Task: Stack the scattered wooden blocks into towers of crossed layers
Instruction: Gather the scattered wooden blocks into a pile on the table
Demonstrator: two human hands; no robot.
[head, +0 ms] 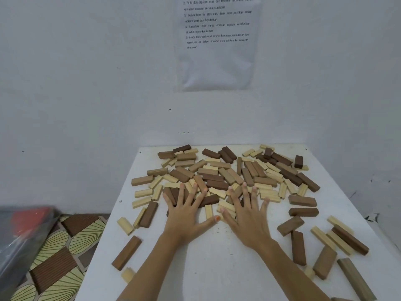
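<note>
Rectangular wooden blocks [217, 184], pale, tan, dark brown: dozens, scattered flat. Fingers splayed on pile: left hand [186, 218], right hand [249, 218].

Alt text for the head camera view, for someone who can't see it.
The left hand and right hand lie flat, fingers spread, on a heap of scattered wooden blocks on a white table; no tower is started. A printed sheet hangs on the wall.
</note>
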